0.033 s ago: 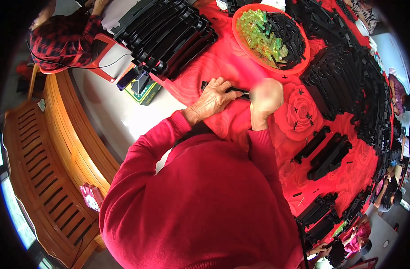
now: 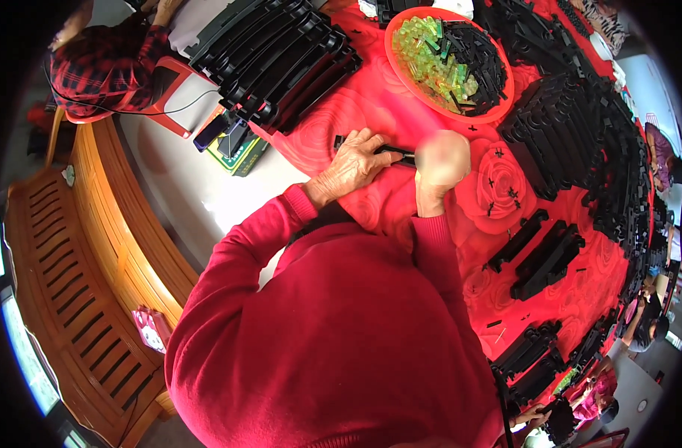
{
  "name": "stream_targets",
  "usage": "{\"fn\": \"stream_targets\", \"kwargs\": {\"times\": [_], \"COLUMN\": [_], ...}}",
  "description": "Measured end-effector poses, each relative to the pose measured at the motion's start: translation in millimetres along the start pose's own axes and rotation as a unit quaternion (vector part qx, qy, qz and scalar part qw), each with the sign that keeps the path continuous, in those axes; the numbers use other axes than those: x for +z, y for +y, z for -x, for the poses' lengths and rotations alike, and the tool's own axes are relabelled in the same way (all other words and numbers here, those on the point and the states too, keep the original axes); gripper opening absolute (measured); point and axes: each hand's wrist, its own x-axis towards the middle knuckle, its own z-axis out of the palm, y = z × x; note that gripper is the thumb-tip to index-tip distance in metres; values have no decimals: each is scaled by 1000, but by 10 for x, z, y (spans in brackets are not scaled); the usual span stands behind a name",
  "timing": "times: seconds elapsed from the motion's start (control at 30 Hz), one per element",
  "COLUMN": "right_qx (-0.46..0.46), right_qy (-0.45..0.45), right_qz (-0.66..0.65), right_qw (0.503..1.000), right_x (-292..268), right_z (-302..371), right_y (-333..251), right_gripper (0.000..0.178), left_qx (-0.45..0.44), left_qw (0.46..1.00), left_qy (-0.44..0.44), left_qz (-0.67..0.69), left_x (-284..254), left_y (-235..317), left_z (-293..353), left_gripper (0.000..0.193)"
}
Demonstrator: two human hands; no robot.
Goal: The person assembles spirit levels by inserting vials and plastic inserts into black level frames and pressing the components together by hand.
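Note:
My left hand (image 2: 358,166) bends over a long, dark plastic piece (image 2: 407,159) on the red cloth, its fingers and thumb pressed on it. One end of the piece pokes out beyond my knuckles. At its other end is my right hand (image 2: 440,170), where a pale blur covers the fingers, so their grip is hidden. Beyond both hands, a red basin (image 2: 498,114) holds small yellow-green translucent pieces (image 2: 423,56) on one side and black strips (image 2: 475,56) on the other.
Long black trays (image 2: 277,63) are stacked at the upper left. More black parts (image 2: 554,134) pile up to the right, with a few black housings (image 2: 546,257) nearer me. A wooden bench (image 2: 95,299) stands left. Other people (image 2: 106,71) sit around.

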Motion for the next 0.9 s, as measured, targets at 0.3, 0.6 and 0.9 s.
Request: {"fn": "stream_targets", "kwargs": {"times": [0.3, 0.6, 0.9], "right_qx": [-5, 12, 6], "right_qy": [12, 27, 11], "right_qz": [12, 17, 19], "right_qw": [1000, 999, 1000], "right_x": [-5, 32, 39], "right_z": [37, 25, 12], "right_y": [-15, 5, 35], "right_gripper": [16, 15, 13], "left_qx": [-16, -20, -16], "left_qw": [1000, 999, 998], "left_qy": [0, -26, -35], "left_qz": [-22, -36, -43], "left_x": [20, 13, 0], "left_y": [15, 23, 27], "left_z": [-9, 6, -11], "left_gripper": [23, 27, 30]}}
